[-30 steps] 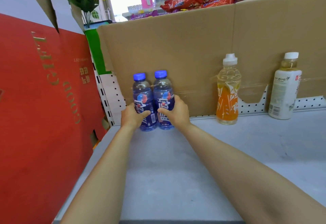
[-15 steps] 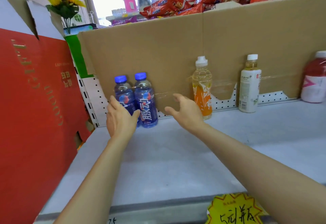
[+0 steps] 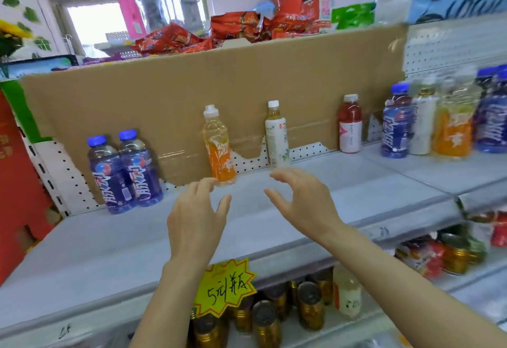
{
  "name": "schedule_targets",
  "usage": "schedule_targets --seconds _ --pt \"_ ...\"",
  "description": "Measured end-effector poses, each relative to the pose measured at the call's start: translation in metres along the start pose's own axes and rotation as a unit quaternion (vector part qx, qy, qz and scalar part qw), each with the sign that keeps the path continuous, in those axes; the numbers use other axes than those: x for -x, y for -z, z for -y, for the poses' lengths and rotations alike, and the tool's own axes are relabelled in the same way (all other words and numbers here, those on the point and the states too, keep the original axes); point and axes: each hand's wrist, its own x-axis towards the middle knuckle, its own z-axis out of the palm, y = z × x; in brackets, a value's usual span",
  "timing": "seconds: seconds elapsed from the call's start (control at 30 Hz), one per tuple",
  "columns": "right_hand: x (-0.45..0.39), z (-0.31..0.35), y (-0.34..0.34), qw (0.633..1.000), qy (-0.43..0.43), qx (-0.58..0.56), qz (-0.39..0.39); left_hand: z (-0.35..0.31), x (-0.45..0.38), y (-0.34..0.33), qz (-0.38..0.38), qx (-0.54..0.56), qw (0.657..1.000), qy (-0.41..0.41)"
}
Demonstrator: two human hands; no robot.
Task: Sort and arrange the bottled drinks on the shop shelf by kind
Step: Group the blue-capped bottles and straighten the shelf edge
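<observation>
Two blue bottles (image 3: 124, 172) stand side by side at the left back of the grey shelf (image 3: 115, 240). Further right along the back are an orange drink bottle (image 3: 219, 147), a white-labelled tea bottle (image 3: 277, 136) and a red drink bottle (image 3: 349, 125). A mixed cluster of blue, white and orange bottles (image 3: 439, 125) crowds the far right. My left hand (image 3: 196, 218) hovers over the shelf in front of the orange bottle, fingers relaxed, holding nothing. My right hand (image 3: 301, 202) hovers beside it below the tea bottle, fingers spread and empty.
A cardboard sheet (image 3: 192, 84) backs the shelf, with red snack packs (image 3: 192, 40) piled above. A red box (image 3: 16, 183) walls the left end. A yellow price tag (image 3: 226, 284) hangs on the front edge; gold-lidded cans (image 3: 310, 303) fill the shelf below.
Both hands let go of the two blue bottles and drew back and to the right, now open over the shelf. The view swung right, showing more bottles.
</observation>
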Motion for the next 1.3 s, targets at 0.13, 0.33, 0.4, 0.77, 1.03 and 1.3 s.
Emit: schedule_targets --seconds 0.13,0.33,0.4,0.77,1.03,1.3 --pt "0.028 -0.045 0.052 0.999 -0.026 0.043 -0.004 -0.064 0.017 -0.021 0.033 0.017 0.999 -0.032" --pt "0.067 -0.113 0.128 0.991 -0.077 0.109 -0.02 -0.158 0.045 -0.063 0.085 0.055 0.99 -0.097" --pt "0.083 -0.14 0.155 0.985 -0.098 0.14 -0.022 -0.192 0.055 -0.082 0.107 0.058 0.985 -0.119" --pt "0.119 -0.255 0.243 0.949 -0.196 0.244 -0.045 -0.334 0.052 -0.169 0.176 0.101 0.948 -0.243" --pt "0.111 -0.318 0.276 0.93 -0.221 0.287 -0.057 -0.417 0.027 -0.236 0.224 0.139 0.923 -0.282" --pt "0.112 -0.388 0.31 0.918 -0.236 0.31 -0.075 -0.491 0.003 -0.298 0.235 0.181 0.923 -0.247"
